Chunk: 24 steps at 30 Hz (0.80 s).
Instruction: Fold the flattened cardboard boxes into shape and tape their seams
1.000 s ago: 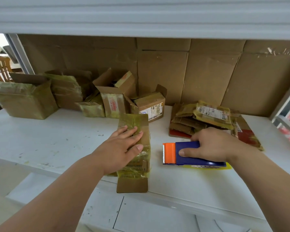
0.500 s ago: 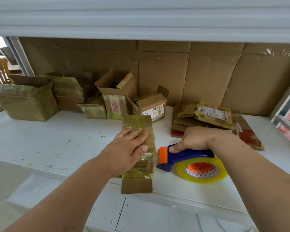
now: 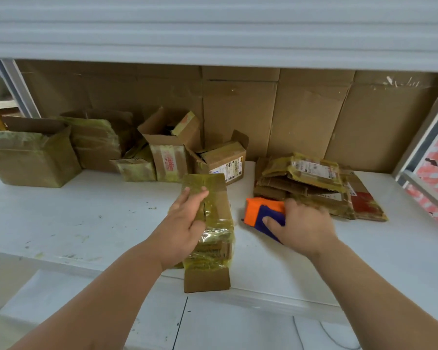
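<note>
A small cardboard box (image 3: 214, 238), folded into shape and wrapped in old yellowish tape, lies lengthwise at the front of the white shelf (image 3: 61, 213). One plain flap of it hangs over the front edge. My left hand (image 3: 187, 218) rests flat on its top with straight fingers. Just right of the box, my right hand (image 3: 299, 228) grips the blue and orange tape dispenser (image 3: 263, 214), its orange end pointing toward the box. The tape roll is hidden under my hand. A stack of flattened boxes (image 3: 311, 183) lies behind the dispenser.
Several shaped, open boxes (image 3: 167, 147) stand along the back left of the shelf, the largest (image 3: 31, 157) at the far left. Cardboard sheets (image 3: 288, 117) line the back wall. A white shelf board runs overhead.
My right hand has turned and lifted the dispenser, so the yellow roll no longer shows. My left hand has slid slightly farther along the box top.
</note>
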Motion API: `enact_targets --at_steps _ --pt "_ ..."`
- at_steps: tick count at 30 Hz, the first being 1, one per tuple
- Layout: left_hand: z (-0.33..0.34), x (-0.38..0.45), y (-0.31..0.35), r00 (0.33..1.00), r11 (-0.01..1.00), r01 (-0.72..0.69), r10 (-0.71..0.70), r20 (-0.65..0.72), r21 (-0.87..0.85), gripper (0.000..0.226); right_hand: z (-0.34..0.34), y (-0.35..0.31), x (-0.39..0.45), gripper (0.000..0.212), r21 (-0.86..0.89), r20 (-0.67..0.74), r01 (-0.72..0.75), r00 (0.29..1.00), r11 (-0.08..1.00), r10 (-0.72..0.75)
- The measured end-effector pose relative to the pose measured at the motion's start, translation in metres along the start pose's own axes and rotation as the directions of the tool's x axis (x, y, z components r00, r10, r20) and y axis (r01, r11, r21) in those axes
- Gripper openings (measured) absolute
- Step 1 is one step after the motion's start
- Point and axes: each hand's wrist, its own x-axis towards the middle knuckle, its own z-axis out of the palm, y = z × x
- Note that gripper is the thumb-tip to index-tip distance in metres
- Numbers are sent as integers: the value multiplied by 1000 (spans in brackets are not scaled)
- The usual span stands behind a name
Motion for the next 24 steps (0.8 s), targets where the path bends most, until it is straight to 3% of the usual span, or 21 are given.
enact_targets --at_steps 2,4,6,8,9,11,13,14,16,18,22,24 --pt "4 -3 -1 993 989 -26 9 -118 -148 56 20 -4 -12 49 -19 42 -11 999 1000 12" --pt "9 -10 2 976 922 14 -98 -196 -388 53 34 -6 -21 47 -5 67 -53 996 999 53" --pt "14 -18 7 959 803 76 -222 -178 -591 58 39 -8 -26 52 57 -84 -67 994 996 72" --pt "21 -23 8 949 743 109 -275 -153 -661 63 33 -17 -32 57 301 -327 23 942 953 81" --pt "23 -25 8 947 726 109 -284 -151 -679 65 29 -27 -37 54 472 -377 104 921 875 94" --pt "25 -27 11 943 696 104 -295 -151 -711 71 21 -56 -50 53 779 -269 183 962 599 56" --pt "26 -27 10 936 692 128 -321 -144 -711 75 22 -86 -65 65 945 -84 101 994 311 -69" --pt "25 -28 8 934 696 149 -333 -133 -702 77 26 -98 -71 73 972 -28 50 995 228 -99" --pt "25 -29 2 927 630 186 -366 -77 -754 82 34 -110 -76 80 993 16 -4 995 118 -95" --pt "25 -27 0 920 479 216 -392 13 -851 75 34 -113 -75 81 998 59 -59 996 8 -73" --pt "16 -26 20 916 285 203 -394 79 -937 55 45 -110 -71 87 988 117 -125 990 -96 -84" --pt "15 -27 24 912 234 191 -401 85 -953 51 53 -108 -68 87 984 142 -151 984 -90 -105"
